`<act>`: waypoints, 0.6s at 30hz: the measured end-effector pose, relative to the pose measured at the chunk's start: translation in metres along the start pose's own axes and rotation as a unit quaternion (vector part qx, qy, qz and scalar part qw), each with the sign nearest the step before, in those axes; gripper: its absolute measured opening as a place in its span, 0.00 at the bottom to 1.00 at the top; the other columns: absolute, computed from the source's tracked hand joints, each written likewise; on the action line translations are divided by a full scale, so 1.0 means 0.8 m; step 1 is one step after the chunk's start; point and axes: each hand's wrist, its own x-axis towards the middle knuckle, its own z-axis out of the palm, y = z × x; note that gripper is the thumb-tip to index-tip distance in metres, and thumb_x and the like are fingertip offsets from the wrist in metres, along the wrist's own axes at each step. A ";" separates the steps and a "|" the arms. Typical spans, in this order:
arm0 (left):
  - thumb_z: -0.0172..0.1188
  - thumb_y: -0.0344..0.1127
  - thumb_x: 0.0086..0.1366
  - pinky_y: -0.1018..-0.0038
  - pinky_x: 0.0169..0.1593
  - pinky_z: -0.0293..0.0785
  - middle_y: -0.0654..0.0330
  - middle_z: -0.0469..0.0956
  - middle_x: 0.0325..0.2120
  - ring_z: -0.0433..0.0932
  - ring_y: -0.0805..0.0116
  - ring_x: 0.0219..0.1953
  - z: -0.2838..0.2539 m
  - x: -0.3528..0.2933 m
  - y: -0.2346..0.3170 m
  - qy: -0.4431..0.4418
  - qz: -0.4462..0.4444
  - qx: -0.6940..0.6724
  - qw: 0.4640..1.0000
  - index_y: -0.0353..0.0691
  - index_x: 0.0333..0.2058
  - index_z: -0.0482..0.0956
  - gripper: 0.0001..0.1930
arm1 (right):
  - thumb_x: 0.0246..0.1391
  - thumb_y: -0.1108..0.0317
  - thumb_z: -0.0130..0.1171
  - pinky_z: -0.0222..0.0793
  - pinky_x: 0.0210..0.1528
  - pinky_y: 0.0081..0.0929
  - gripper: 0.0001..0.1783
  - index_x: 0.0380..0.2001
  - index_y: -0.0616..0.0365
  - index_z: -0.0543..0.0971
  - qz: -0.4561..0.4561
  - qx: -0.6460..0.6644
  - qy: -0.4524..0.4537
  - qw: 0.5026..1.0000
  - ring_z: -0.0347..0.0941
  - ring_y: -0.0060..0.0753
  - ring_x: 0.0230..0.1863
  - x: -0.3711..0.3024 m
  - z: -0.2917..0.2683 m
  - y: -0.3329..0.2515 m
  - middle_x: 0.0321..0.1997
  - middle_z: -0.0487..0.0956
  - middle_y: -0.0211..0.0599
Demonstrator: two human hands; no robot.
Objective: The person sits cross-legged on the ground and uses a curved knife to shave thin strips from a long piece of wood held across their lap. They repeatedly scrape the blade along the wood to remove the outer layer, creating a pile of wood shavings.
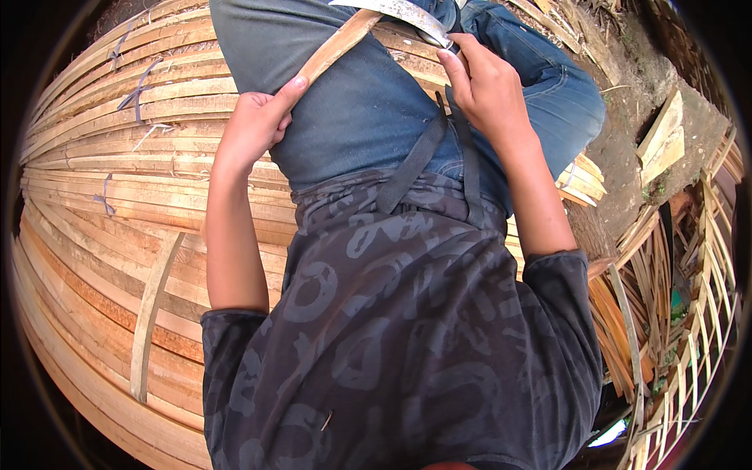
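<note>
The dark shirt [392,337], below and between both hands, carries large grey letter-like shapes (folds break them up, and from where I stand no word can be made out).

The left hand [257,125] is closed on the near end of a wooden strip [338,48], thumb extended along the wood, fingers curled underneath. The left forearm rises almost straight from the sleeve. The strip slants up and right from this hand, over the blue jeans [337,133].

The right hand [492,84] grips the handle end of a curved blade [403,11], thumb and forefinger drawn together; its forearm leans inward. The blade extends up and left from this hand and meets the strip's far end (I cannot tell whether the edge bites).

Left of the left hand lie stacked wooden slats [188,160], bound with bluish ties [139,94].
</note>
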 end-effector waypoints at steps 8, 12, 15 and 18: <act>0.63 0.62 0.58 0.81 0.15 0.47 0.73 0.57 0.06 0.53 0.83 0.10 0.004 -0.001 0.002 0.015 0.017 0.013 1.000 0.46 0.07 0.64 0.32 | 0.61 0.54 0.53 0.70 0.24 0.45 0.14 0.33 0.53 0.72 0.032 -0.198 0.017 0.979 0.76 0.53 0.26 0.005 -0.001 0.044 0.23 0.77 0.41; 0.63 0.62 0.58 0.81 0.15 0.47 0.73 0.57 0.06 0.53 0.83 0.10 0.006 0.003 0.000 0.013 0.018 0.013 1.000 0.46 0.07 0.65 0.33 | 0.63 0.54 0.52 0.70 0.25 0.46 0.14 0.32 0.53 0.70 0.030 -0.223 0.034 0.974 0.76 0.54 0.26 0.014 -0.011 0.057 0.25 0.78 0.40; 0.63 0.62 0.58 0.81 0.15 0.47 0.73 0.57 0.06 0.53 0.83 0.10 0.007 0.001 0.002 0.022 0.023 0.016 0.999 0.46 0.07 0.65 0.33 | 0.63 0.55 0.52 0.70 0.26 0.47 0.13 0.32 0.54 0.71 0.058 -0.198 0.018 0.978 0.75 0.55 0.27 0.013 -0.013 0.040 0.24 0.78 0.43; 0.63 0.63 0.57 0.81 0.15 0.47 0.72 0.58 0.06 0.53 0.83 0.10 0.007 0.003 -0.002 0.026 0.021 0.017 0.999 0.45 0.07 0.65 0.33 | 0.61 0.55 0.53 0.71 0.22 0.45 0.15 0.29 0.55 0.70 0.032 -0.150 0.010 0.988 0.76 0.53 0.22 0.005 -0.013 0.027 0.20 0.77 0.43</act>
